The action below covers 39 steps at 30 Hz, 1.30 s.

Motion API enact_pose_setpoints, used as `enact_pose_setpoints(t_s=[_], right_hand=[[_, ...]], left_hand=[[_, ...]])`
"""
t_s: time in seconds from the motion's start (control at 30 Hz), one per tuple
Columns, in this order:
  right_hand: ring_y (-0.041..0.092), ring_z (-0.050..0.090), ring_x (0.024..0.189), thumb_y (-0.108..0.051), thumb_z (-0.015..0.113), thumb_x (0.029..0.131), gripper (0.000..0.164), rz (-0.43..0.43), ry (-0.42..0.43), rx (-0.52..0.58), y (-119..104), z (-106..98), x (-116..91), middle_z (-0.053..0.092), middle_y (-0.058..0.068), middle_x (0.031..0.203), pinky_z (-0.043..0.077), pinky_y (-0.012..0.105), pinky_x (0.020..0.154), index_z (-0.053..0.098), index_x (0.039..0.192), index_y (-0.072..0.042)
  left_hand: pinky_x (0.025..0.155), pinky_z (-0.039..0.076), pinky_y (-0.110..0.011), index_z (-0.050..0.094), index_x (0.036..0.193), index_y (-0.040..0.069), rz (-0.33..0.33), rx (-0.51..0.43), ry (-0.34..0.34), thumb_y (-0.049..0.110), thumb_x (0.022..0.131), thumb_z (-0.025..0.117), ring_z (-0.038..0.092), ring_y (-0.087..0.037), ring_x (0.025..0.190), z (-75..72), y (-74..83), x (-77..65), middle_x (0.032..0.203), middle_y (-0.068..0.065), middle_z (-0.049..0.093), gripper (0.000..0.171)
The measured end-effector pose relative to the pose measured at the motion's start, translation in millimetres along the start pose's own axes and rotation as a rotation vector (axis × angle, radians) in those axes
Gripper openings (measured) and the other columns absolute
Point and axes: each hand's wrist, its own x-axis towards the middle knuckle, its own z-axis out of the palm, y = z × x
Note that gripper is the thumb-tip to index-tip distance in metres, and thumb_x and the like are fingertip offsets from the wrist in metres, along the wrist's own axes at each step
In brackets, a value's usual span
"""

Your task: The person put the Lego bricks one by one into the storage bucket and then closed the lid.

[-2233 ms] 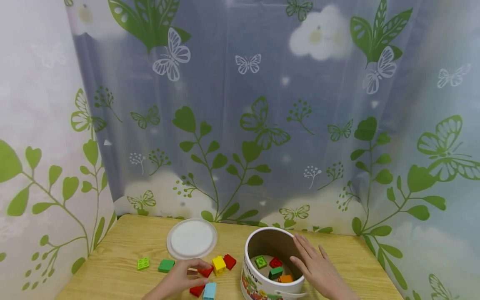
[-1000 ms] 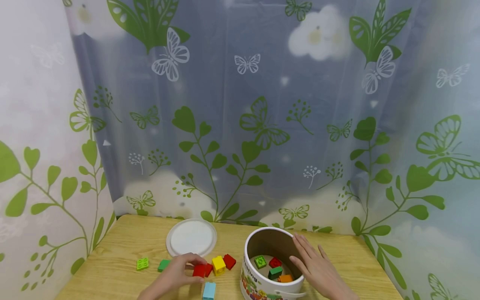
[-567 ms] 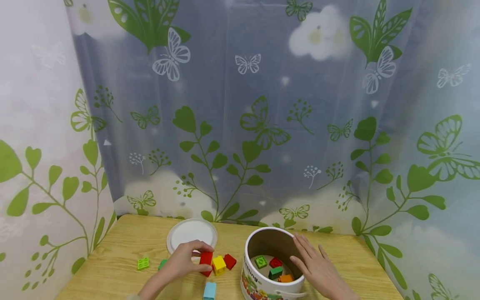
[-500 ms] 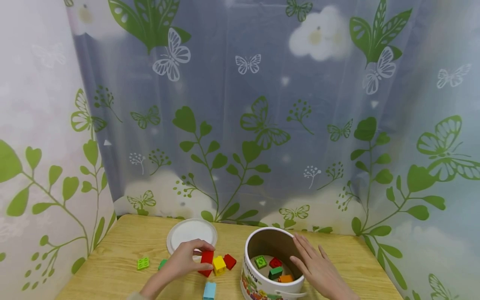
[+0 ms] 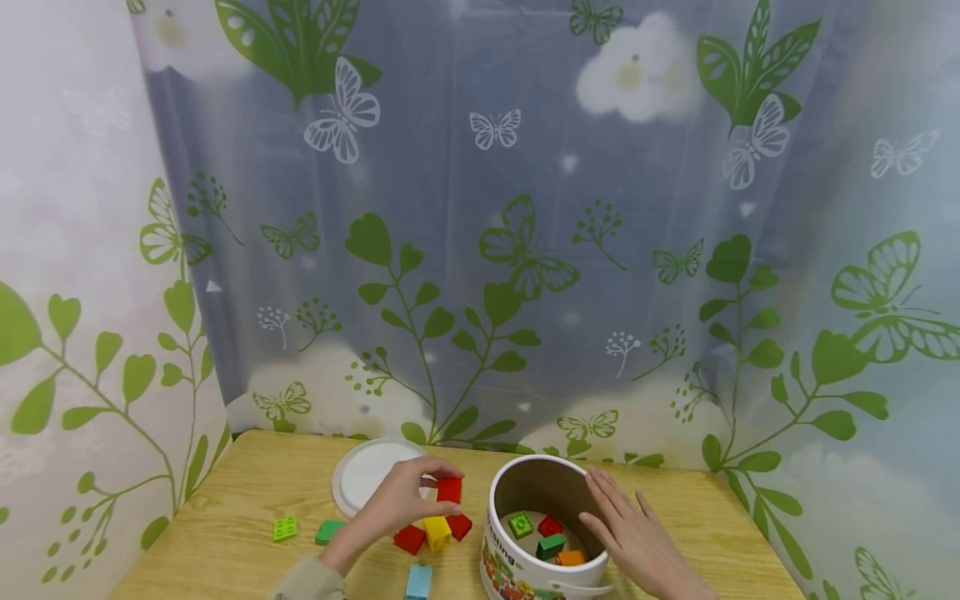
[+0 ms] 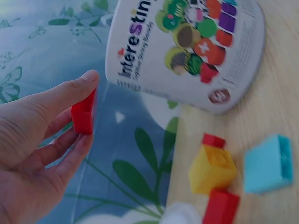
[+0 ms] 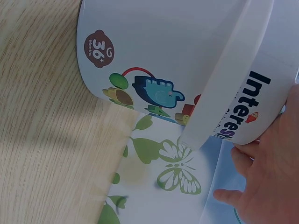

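My left hand (image 5: 405,496) pinches a red building block (image 5: 450,490) between thumb and fingertips, raised over the table left of the white bucket (image 7: 140,37). In the left wrist view the same block (image 6: 83,115) shows narrow side on. Under that hand lie a yellow block (image 5: 437,534) and two red blocks, one to its left (image 5: 408,540) and one to its right (image 5: 461,526). My right hand (image 5: 637,537) rests with extended fingers on the bucket's right rim. Inside the bucket are a lime block (image 5: 521,524), a red one (image 5: 551,525), a green one (image 5: 551,546) and an orange one (image 5: 571,557).
A round white lid (image 5: 356,479) lies behind the left hand, partly covered by it. Nearer the front is a light blue block (image 5: 418,582). Green (image 5: 328,532) and lime (image 5: 285,527) blocks lie farther left. A printed curtain (image 5: 450,333) hangs behind the wooden table (image 5: 225,533).
The left hand picked up a red block beside the light blue one, then lifted it back and to the right, past the yellow block toward the bucket. The right hand stays at the rim.
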Motion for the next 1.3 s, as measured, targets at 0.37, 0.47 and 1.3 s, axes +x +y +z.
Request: enact_pose_setpoints(t_s=[0.37,0.47,1.3], right_hand=[[0.031,0.025,0.152,-0.051,0.042,0.107,0.067,0.012,-0.023,0.011,0.1,-1.0,0.7,0.027,0.011,0.166,0.015,0.069,0.119,0.030,0.160,-0.012],[0.031,0.025,0.152,-0.052,0.041,0.107,0.068,0.013,-0.027,0.012,-0.8,-1.7,0.9,0.027,0.011,0.166,0.015,0.070,0.118,0.030,0.160,-0.012],[0.032,0.028,0.151,-0.047,0.043,0.107,0.065,0.002,0.003,0.006,-0.6,-0.2,0.2,0.030,0.012,0.164,0.018,0.071,0.117,0.033,0.159,-0.010]], left_hand=[[0.095,0.057,-0.039,0.071,0.121,0.008,0.063,-0.008,-0.010,0.027,0.085,0.084,0.066,-0.019,0.106,32.1,32.4,37.2,0.116,0.000,0.071,0.043],[0.093,0.057,-0.036,0.071,0.120,0.009,0.094,0.020,-0.009,0.027,0.085,0.084,0.067,-0.018,0.105,43.3,36.3,45.4,0.115,-0.001,0.071,0.041],[0.086,0.054,-0.022,0.072,0.120,0.015,0.116,0.221,-0.134,0.026,0.084,0.085,0.064,-0.008,0.102,84.0,49.4,67.8,0.117,0.003,0.071,0.039]])
